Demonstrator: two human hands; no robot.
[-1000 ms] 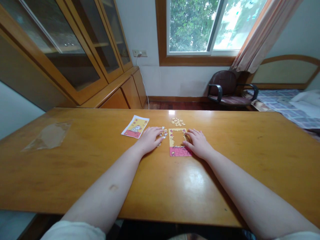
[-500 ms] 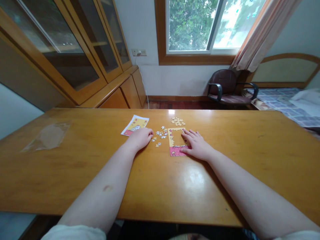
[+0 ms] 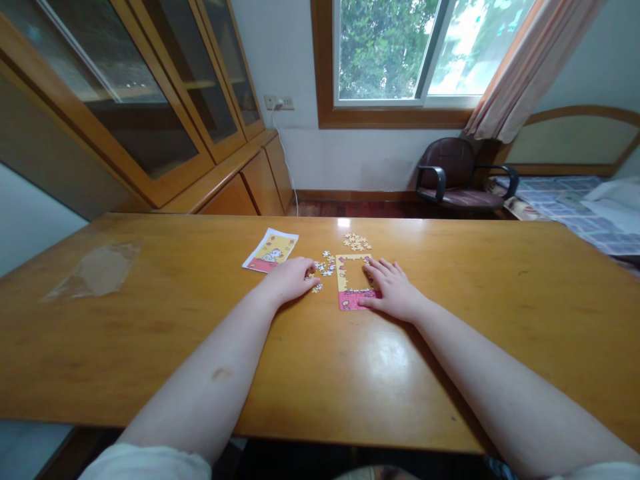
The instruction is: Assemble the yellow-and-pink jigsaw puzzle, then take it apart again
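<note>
Honestly can't read a single word, number or logo anywhere here. The printed sheet (image 3: 273,248) and the partly built puzzle (image 3: 350,300) just show colored artwork, no legible lettering. Same deal with the wall socket (image 3: 279,103) and clear plastic (image 3: 100,270), way too small or blurry to make out any markings.

To my left, glass-doored wooden cabinet (image 3: 205,100). Ahead of me, white wall (image 3: 340,160), wood-framed window (image 3: 390,53) bright with daylight, pink curtain (image 3: 535,73) at its right. Dark chair (image 3: 450,163) below, bed (image 3: 565,207) to my right. Reddish floor (image 3: 355,209). Glare (image 3: 387,360) on glossy tabletop (image 3: 180,253) before me.
</note>
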